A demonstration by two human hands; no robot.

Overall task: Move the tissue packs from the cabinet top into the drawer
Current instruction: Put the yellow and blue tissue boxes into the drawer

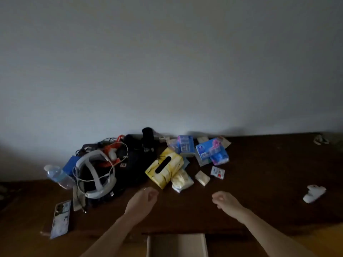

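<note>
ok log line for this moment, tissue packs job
hands: left hand and right hand curled, holding nothing | tissue packs: on cabinet top | drawer: open | stage: none moved yet

Single head-worn view, looking forward and down across the dark cabinet top [259, 182] toward the bare wall [167, 62]. Close above the open drawer [176, 245] at the bottom edge.
</note>
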